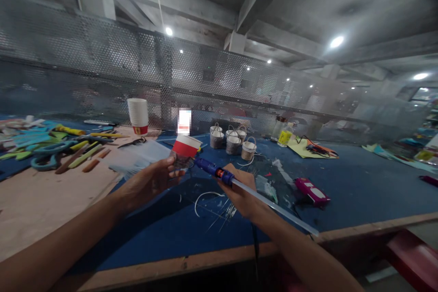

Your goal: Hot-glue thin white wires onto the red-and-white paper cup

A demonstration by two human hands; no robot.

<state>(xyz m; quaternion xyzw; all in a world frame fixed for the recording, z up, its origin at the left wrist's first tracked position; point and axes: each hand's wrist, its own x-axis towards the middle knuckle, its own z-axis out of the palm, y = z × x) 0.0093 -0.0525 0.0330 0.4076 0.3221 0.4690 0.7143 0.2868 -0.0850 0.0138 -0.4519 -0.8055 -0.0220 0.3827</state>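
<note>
My left hand [162,175] grips a paper cup [185,146], red and white, tilted to one side; its lower part looks wrapped in something I cannot make out. In my right hand [241,187] is a blue glue gun [210,167], with a long clear glue stick [273,205] running out of its back toward the table's front edge. The gun's nozzle end points at the side of the cup, close to it; whether they touch I cannot tell. Below the hands lie a curved white cord [205,195] and several thin wires [227,214].
Small wrapped buckets with handles [232,141] stand behind the hands. A stack of paper cups [138,114] is at back left, near scissors [48,155] and markers. Bottles [284,134] and a magenta box [312,190] are rightward. A perforated metal screen [205,77] closes off the back.
</note>
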